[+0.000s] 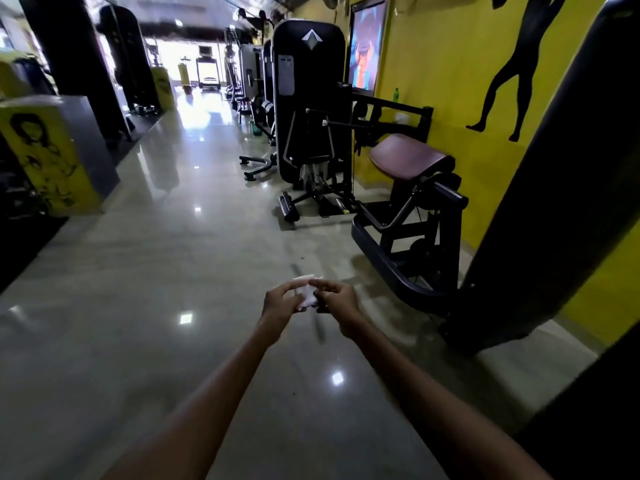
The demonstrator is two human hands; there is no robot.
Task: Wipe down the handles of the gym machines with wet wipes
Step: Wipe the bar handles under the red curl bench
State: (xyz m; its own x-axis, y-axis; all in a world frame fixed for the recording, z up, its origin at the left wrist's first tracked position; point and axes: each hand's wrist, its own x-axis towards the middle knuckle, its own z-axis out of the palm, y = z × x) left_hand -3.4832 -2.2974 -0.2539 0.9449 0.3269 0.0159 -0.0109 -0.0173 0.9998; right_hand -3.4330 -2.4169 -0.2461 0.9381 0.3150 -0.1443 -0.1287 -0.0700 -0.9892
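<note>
A small white wet wipe (307, 291) is held out in front of me over the floor, between both hands. My left hand (281, 303) pinches its left side and my right hand (337, 299) pinches its right side. Ahead on the right stands a black weight-stack machine (309, 98) with a thin handle bar (341, 124). Nearer to me on the right is a curl bench with a maroon pad (408, 157) on a black frame (408, 251). Neither hand touches a machine.
A shiny grey tiled floor (194, 258) forms an aisle running ahead. More machines (251, 77) line the yellow right wall (443, 64). A thick black slanted column (554, 188) rises close on my right. A yellow-and-black pillar (52, 157) stands on the left.
</note>
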